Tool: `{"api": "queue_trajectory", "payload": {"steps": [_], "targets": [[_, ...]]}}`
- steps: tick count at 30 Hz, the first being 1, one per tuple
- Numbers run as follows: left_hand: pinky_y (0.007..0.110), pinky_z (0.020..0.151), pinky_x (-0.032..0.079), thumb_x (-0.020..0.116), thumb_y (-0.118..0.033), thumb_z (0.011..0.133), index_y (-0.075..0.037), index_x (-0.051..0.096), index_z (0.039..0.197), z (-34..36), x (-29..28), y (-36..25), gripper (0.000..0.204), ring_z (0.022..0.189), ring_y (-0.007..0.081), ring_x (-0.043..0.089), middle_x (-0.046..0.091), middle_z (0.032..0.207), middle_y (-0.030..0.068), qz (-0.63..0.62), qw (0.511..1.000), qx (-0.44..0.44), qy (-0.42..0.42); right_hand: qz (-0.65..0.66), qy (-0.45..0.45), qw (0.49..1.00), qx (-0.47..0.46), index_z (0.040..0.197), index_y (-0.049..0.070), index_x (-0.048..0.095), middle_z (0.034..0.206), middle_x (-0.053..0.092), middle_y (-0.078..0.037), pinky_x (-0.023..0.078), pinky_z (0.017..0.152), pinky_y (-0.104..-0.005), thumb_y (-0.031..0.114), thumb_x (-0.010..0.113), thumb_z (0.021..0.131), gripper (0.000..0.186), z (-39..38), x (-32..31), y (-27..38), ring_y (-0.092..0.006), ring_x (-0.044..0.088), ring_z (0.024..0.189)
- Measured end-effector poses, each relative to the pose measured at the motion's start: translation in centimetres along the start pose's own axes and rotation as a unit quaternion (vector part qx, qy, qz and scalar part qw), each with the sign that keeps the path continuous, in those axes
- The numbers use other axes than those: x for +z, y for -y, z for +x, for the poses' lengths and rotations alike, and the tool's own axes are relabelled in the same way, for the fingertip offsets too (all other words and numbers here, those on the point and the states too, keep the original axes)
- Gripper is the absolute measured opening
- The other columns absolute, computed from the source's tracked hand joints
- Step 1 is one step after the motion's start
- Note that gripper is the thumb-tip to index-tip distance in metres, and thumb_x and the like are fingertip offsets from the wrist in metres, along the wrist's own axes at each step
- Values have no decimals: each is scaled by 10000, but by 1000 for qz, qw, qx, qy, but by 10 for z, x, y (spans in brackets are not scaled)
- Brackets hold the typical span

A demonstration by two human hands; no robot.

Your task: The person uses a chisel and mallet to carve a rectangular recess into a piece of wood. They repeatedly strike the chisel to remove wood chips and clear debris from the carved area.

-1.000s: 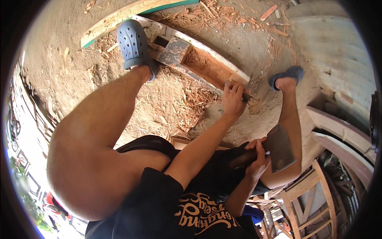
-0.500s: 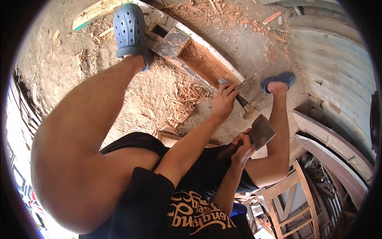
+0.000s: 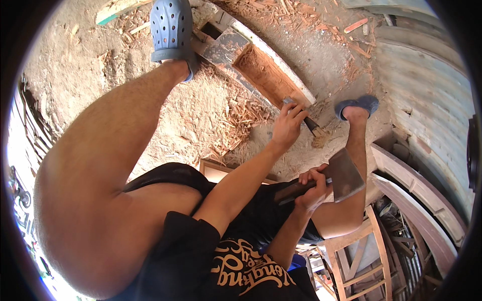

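partly hidden, left hand (image 3: 287,125) grips a chisel (image 3: 312,125); right hand (image 3: 314,188) holds a hatchet (image 3: 344,175).

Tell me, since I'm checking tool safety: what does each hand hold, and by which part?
The right hand grips a hatchet by its wooden handle, just below the head. The left hand holds a chisel around its upper shaft.

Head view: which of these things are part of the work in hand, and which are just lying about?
In use:
- hatchet, gripped by right hand
- chisel, held by left hand
- hollowed wooden beam, pinned under blue clog

Lying about:
- wood chips
- wooden chair
- curved planks
- green-edged board
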State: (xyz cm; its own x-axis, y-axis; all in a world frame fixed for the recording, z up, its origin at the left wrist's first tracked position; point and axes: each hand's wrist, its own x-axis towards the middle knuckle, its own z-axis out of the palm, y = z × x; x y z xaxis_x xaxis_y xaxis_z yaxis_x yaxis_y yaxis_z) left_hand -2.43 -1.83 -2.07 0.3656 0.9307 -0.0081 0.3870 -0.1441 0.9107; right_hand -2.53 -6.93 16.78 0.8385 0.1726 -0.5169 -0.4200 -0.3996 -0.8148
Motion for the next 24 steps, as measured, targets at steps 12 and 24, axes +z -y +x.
{"api": "queue_trajectory", "payload": {"steps": [12,24], "targets": [[386,932,502,618,23,710,-128,669,1021,-5,-2,15,350,1160,295,514,608,1198,45,17,995,62,70,20,-42,995,85,863,45,484,637,404,-45,382,495,-295,2,518,757,120,20,4,-62,-162,408,490],[383,869,530,622,39,710,-136,671,1019,9,2,3,359,1120,287,538,621,1164,22,6,999,9,34,22,-9,999,24,913,50,492,651,426,-45,402,511,-294,23,519,776,142,20,-6,-10,-148,408,517]]}}
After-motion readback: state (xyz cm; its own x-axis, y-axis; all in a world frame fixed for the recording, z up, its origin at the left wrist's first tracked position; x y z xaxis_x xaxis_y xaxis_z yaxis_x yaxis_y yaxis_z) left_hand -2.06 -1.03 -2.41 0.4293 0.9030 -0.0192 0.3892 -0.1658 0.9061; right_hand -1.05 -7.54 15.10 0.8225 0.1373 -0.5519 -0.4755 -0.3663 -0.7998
